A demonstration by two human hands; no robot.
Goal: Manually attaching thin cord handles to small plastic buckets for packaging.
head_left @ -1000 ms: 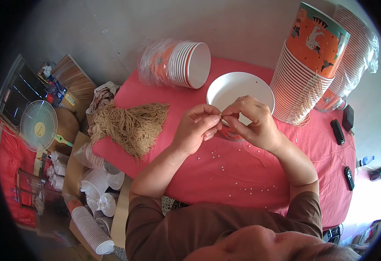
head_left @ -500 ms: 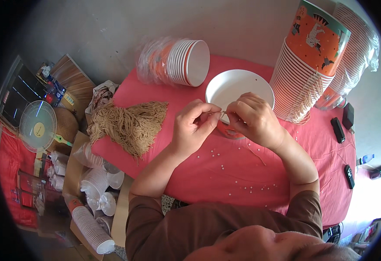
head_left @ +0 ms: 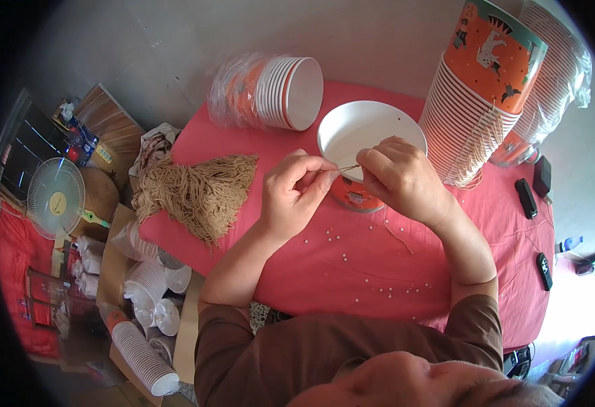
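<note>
A short stretch of thin tan cord (head_left: 347, 167) runs between my two hands above the near rim of a paper bucket. My left hand (head_left: 296, 193) pinches one end between thumb and forefinger. The other end is pinched by my right hand (head_left: 406, 178), whose fingers are curled and partly hidden from above. The bucket (head_left: 355, 129) stands upright, white inside and orange outside, with a small dark hole near its right rim. Below the bucket, a loose tan cord end (head_left: 399, 239) trails over the pink cloth.
A bundle of tan cords (head_left: 199, 193) lies at the left. Wrapped nested buckets (head_left: 270, 91) lie behind it. Tall bucket stacks (head_left: 470, 122) stand at right, cords hanging from one. White dots (head_left: 392, 292) scatter over the pink cloth (head_left: 324, 271). Black devices (head_left: 526, 198) lie at the right edge.
My hands have drawn slightly apart, so more of the cord shows between them. My left hand has shifted a little left. The whole view has moved slightly.
</note>
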